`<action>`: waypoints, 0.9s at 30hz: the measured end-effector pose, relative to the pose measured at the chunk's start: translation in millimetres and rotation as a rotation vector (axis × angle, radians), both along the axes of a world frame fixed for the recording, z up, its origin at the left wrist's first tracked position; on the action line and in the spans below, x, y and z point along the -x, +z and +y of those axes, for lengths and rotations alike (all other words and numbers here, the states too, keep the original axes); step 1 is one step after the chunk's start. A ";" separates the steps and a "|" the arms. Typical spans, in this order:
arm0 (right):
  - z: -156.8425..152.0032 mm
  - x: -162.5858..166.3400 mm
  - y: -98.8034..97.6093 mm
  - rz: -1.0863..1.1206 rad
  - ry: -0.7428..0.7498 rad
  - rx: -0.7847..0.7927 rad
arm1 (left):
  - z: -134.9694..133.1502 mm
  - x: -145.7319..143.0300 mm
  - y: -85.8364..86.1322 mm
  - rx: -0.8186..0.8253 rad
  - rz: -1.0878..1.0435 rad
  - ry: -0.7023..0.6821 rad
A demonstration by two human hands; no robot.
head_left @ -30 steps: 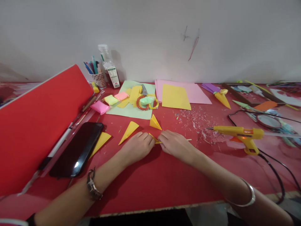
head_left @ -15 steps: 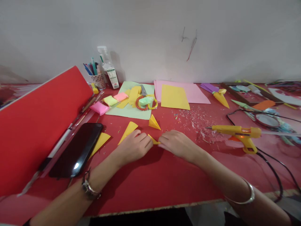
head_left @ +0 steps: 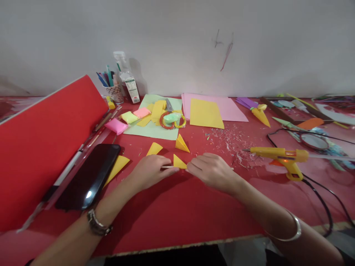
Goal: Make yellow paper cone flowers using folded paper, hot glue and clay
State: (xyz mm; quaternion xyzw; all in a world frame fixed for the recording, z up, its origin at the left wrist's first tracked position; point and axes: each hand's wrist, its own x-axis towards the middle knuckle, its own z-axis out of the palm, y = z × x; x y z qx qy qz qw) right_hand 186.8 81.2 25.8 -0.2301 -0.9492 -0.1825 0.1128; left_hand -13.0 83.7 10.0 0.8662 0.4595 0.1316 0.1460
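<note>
Low over the red tabletop, my left hand has its thumb and fingers around a thin white stick. A small yellow paper triangle stands up between my two hands, close against the stick. My right hand is closed at the triangle's right corner, and its fingers hide what lies beneath them. Just behind my hands sits a folded yellow paper piece. Another yellow paper piece is partly covered by my left hand.
On the left are a phone, a yellow paper piece and a leaning red board. A glue gun with a cord lies at right. Behind are paper sheets, clay packets, a bottle and paper scraps.
My left hand has shifted slightly left and loosened, so the white stick shows. The yellow triangle between my hands now stands taller and more exposed. My right hand has hardly moved.
</note>
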 end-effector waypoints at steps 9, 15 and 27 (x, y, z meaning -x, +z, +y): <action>-6.5 8.4 3.4 0.027 0.110 -0.258 | -3.5 2.6 13.0 0.825 -0.488 0.118; -5.0 9.0 -2.4 0.038 0.060 -0.181 | -5.7 -2.2 13.8 0.800 -0.562 0.132; 1.8 4.3 -7.5 0.011 -0.136 0.209 | -7.1 -9.8 2.9 0.524 -0.598 0.135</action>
